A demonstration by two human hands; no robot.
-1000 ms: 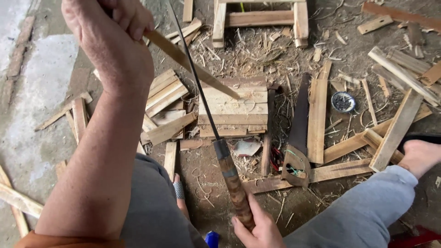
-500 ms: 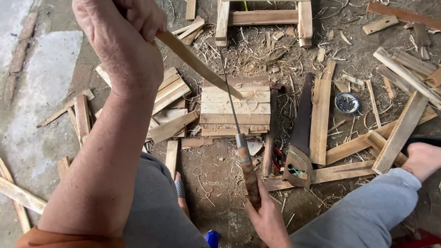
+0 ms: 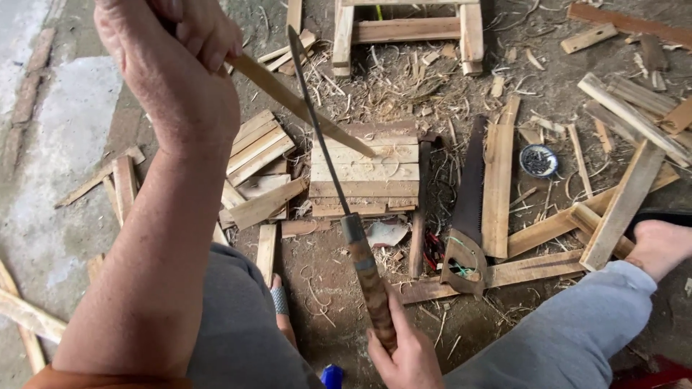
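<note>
My left hand [image 3: 173, 68] is raised at the upper left and grips a thin wooden stick [image 3: 303, 108] that slants down to the right. Its lower end rests on a flat wooden block [image 3: 364, 173] on the ground. At the bottom centre my right hand [image 3: 407, 353] holds the brown wooden handle of a long knife [image 3: 346, 216]. The dark blade [image 3: 313, 108] points up and away and lies against the stick near its upper part.
A handsaw [image 3: 465, 216] lies right of the block. Wood slats [image 3: 256, 151], offcuts and shavings litter the ground. A small round tin [image 3: 538, 160] sits at the right, a wooden frame [image 3: 407, 29] at the top. My grey-trousered legs and a bare foot [image 3: 659, 245] frame the spot.
The knife dropped lower along the stick half a second ago, then its blade rose again toward the stick's upper part. My left hand and the stick stayed nearly still.
</note>
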